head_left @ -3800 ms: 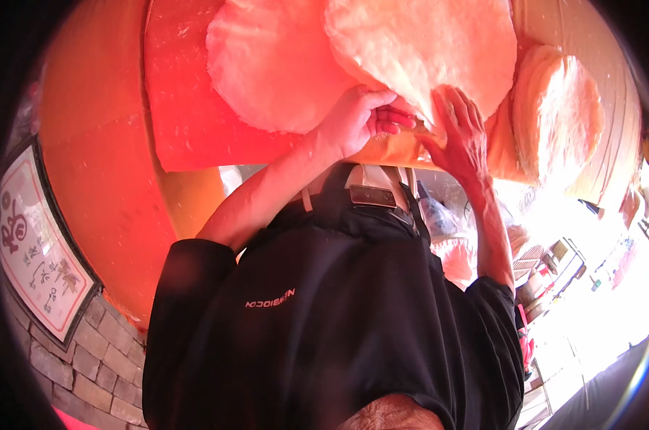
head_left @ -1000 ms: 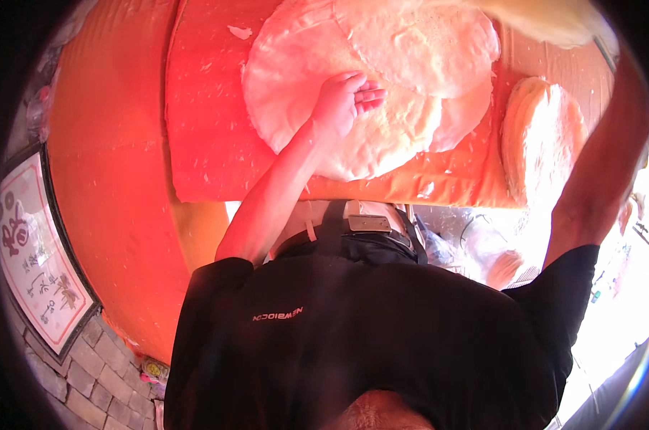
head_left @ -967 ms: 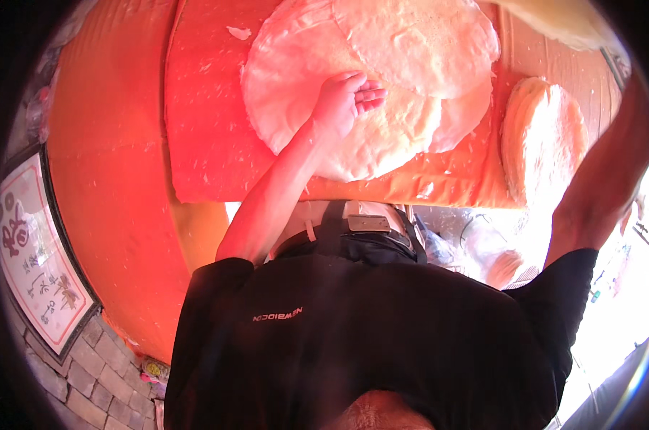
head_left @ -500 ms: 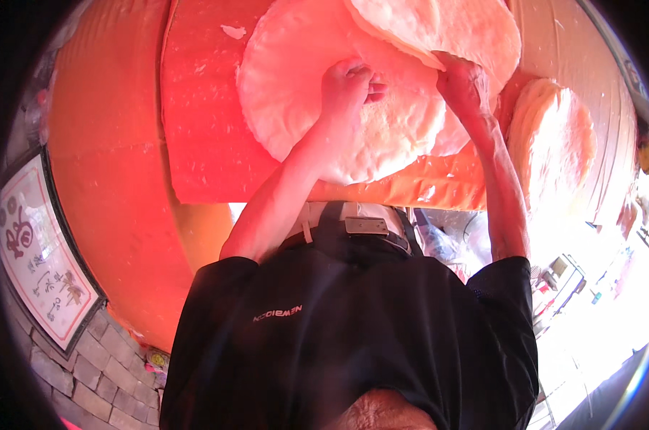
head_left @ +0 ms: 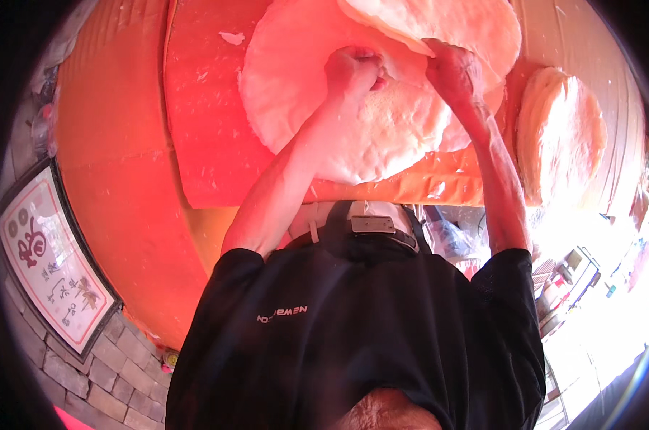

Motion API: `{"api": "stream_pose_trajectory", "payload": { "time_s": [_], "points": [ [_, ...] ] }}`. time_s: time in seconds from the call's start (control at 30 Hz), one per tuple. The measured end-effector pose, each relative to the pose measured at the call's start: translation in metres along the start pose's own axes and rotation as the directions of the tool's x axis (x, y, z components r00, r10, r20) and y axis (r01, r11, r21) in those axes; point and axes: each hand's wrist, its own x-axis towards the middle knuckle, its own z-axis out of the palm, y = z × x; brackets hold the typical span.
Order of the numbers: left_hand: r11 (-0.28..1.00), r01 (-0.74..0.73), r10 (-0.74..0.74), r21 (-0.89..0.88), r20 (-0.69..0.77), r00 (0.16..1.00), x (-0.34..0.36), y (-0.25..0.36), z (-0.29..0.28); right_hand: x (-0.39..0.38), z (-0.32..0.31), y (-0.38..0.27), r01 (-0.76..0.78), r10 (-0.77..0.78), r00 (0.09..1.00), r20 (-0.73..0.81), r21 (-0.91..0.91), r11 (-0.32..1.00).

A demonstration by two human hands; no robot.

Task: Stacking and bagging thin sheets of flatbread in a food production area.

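Observation:
Large pale, round, fluffy sheets lie overlapping on a red-orange padded board. My right hand (head_left: 453,72) is closed on the near edge of the upper sheet (head_left: 468,21), which lifts a little off the sheet beneath. My left hand (head_left: 353,72) has curled fingers over the middle of the lower sheet (head_left: 281,93); what they hold, if anything, is hidden. A thick stack of similar sheets (head_left: 561,136) rests at the board's right.
Red-orange padded surfaces (head_left: 109,215) extend down the left. A framed sign (head_left: 55,258) stands over grey paving bricks (head_left: 106,358) at lower left. A plastic bag (head_left: 446,236) and small clutter lie in bright light below the board at right.
My right hand came back from the far right onto the upper sheet's edge, now raised. My left hand moved slightly up, its fingers curling more. Since the oldest frame, both hands are higher up.

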Motion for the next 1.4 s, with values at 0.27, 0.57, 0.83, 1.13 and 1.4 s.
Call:
{"api": "stream_pose_trajectory", "payload": {
  "time_s": [0.27, 0.57, 0.83, 1.13, 1.4],
  "points": [
    [0.997, -0.062, 0.067, -0.046, 0.101, 0.993, 0.006, -0.003, 0.011, -0.008, 0.005, 0.004, 0.005, -0.004, 1.0, -0.03, 0.023, 1.0],
    [0.846, -0.008, 0.088, -0.533, 0.124, 0.988, 0.007, 0.004, 0.017, -0.032, 0.028, -0.008, 0.086, -0.104, 0.945, -0.31, -0.071, 0.994],
    [0.981, -0.02, 0.064, -0.192, 0.226, 0.972, -0.066, -0.008, -0.046, 0.008, -0.03, 0.073, -0.075, 0.096, 0.992, 0.084, -0.218, 0.973],
    [1.0, 0.009, -0.005, 0.016, -0.203, 0.979, -0.133, -0.087, -0.174, -0.073, -0.027, -0.097, 0.235, -0.237, 0.971, 0.018, 0.073, 0.969],
    [0.949, 0.044, -0.096, -0.312, -0.152, 0.984, -0.137, -0.095, -0.194, -0.093, -0.034, -0.124, 0.205, -0.207, 0.968, 0.14, 0.03, 0.978]
  ]
}}
